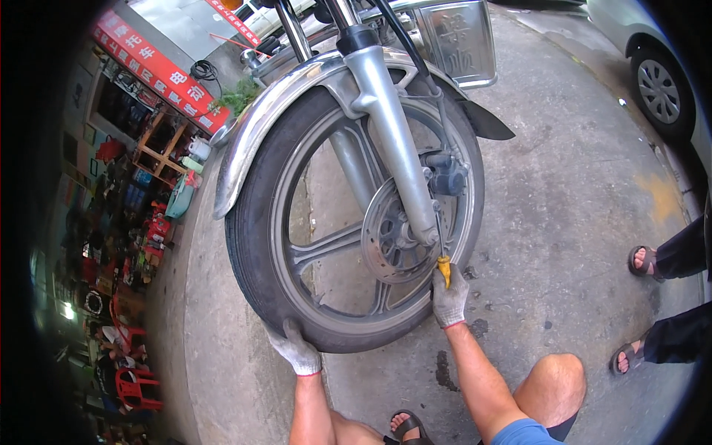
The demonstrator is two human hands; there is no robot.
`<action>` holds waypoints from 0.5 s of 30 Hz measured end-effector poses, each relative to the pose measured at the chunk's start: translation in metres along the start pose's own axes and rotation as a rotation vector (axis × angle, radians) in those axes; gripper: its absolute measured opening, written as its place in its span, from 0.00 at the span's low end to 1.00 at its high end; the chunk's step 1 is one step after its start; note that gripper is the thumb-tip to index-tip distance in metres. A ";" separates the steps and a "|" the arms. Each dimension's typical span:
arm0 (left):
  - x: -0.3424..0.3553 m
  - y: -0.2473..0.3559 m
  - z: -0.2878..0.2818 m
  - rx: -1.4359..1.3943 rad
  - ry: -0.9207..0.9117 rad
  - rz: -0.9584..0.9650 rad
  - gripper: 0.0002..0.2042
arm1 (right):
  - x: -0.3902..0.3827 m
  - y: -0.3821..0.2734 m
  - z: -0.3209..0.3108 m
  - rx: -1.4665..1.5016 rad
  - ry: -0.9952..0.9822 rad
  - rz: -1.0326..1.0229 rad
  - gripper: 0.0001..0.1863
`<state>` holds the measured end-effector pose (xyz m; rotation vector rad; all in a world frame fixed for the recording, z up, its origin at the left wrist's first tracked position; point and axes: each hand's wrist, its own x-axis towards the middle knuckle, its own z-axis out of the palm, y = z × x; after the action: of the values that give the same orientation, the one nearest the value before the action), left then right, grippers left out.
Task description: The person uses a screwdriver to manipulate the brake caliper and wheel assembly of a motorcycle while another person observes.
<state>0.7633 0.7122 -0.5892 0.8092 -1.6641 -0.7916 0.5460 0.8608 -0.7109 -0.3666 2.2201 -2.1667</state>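
The front wheel (337, 243) of a motorcycle occupies the middle of the view, mounted at the lower end of the silver fork leg (394, 141). A perforated brake disc (374, 237) surrounds the hub, partly covered by the fork leg; the brake caliper (448, 180) sits to the right of the leg.

A tool with a yellow handle (444, 271) is located just below the fork end, its slim metal shaft directed upward beside it. The contact point of the tip cannot be made out. The right hand (450, 298), in a grey glove, is closed around the handle. The left hand (297, 350), gloved likewise, touches the lower left edge of the tyre; the thumb and fingers are partly separated, and whether they are clamped on the tyre cannot be told.

A chrome mudguard (245, 152) arches over the upper left of the tyre. An embossed metal box (454, 44) is positioned behind the fork.

The wheel stands above grey concrete paving (549, 193). At right, another person stands in dark trousers (675, 334) and sandals; a light-coloured car (645, 37) is beyond. At left are a red banner (163, 67) and a red chair (137, 389).
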 end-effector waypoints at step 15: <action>-0.002 0.000 0.000 0.045 0.032 -0.014 0.26 | 0.003 0.004 -0.003 0.036 0.040 -0.033 0.11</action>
<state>0.7637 0.7141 -0.5898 0.8612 -1.6544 -0.7497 0.5419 0.8629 -0.7143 -0.3648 2.2069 -2.2469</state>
